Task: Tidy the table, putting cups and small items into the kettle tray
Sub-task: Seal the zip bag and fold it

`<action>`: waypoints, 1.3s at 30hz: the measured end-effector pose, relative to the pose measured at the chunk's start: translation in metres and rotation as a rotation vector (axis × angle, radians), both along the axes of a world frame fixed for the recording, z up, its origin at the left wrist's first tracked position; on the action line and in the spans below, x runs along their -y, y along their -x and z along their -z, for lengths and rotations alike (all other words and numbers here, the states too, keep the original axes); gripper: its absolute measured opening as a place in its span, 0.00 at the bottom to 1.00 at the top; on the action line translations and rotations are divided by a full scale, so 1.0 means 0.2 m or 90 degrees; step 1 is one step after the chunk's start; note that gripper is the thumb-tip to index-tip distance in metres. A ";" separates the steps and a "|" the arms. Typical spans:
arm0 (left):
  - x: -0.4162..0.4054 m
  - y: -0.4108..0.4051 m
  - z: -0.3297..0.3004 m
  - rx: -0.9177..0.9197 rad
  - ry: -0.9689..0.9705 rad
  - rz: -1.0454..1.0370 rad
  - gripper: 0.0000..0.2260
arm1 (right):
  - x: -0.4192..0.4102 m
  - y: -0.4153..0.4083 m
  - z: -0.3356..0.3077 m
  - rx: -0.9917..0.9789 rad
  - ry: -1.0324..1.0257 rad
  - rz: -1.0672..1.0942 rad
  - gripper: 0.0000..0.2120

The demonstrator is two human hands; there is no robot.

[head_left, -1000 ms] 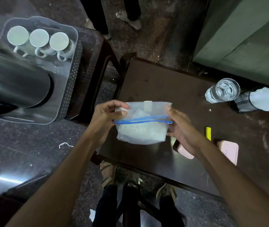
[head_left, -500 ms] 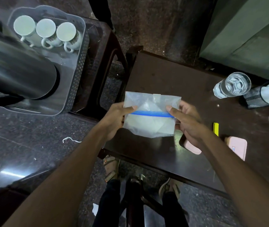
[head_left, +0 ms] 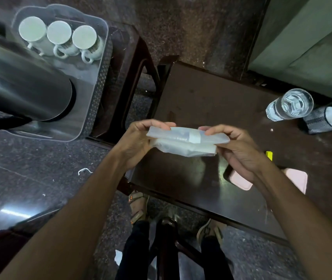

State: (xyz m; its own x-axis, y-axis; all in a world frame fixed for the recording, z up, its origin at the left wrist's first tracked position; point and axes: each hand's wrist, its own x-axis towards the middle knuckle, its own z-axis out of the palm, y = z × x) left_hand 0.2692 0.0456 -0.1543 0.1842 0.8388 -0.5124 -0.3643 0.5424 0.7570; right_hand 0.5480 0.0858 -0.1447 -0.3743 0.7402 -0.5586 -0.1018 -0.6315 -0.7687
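Note:
A clear plastic zip bag (head_left: 187,141) is folded over into a narrow strip above the dark table (head_left: 207,98). My left hand (head_left: 138,142) pinches its left end and my right hand (head_left: 240,152) pinches its right end. At the upper left stands the clear kettle tray (head_left: 92,110) with a steel kettle (head_left: 19,87) and three upturned white cups (head_left: 59,39) in a row at its far end.
A glass of water (head_left: 290,106) and a mesh-sleeved object (head_left: 320,120) stand at the table's right. A yellow item (head_left: 269,155) and a pink case (head_left: 297,178) lie near my right wrist. A dark stool (head_left: 128,77) bears the tray. My feet show below.
The bag went from held open and flat, blue zip facing me, to folded over into a narrow strip. Both hands stayed on its ends and rose slightly.

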 end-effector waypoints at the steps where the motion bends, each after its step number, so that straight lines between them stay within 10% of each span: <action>1: 0.00 0.00 -0.01 -0.001 0.003 -0.005 0.13 | 0.00 0.00 0.00 -0.004 -0.001 0.006 0.10; 8: 0.02 0.03 -0.01 -0.069 0.050 0.057 0.09 | 0.03 0.02 0.01 0.104 -0.023 -0.017 0.15; 15: 0.05 0.13 -0.08 0.116 0.113 -0.022 0.22 | 0.00 0.06 -0.09 -0.019 0.044 -0.031 0.16; 20: 0.12 0.23 -0.14 -0.131 -0.031 -0.073 0.06 | -0.10 0.30 -0.19 0.021 -0.012 -0.087 0.11; 31: 0.24 0.75 -0.29 -0.517 -0.074 -0.480 0.09 | -0.50 1.54 -0.40 0.360 -0.432 -0.292 0.20; 39: 0.16 0.81 -0.30 -0.826 0.129 0.024 0.11 | -0.51 1.88 -0.27 0.656 -0.648 -0.556 0.25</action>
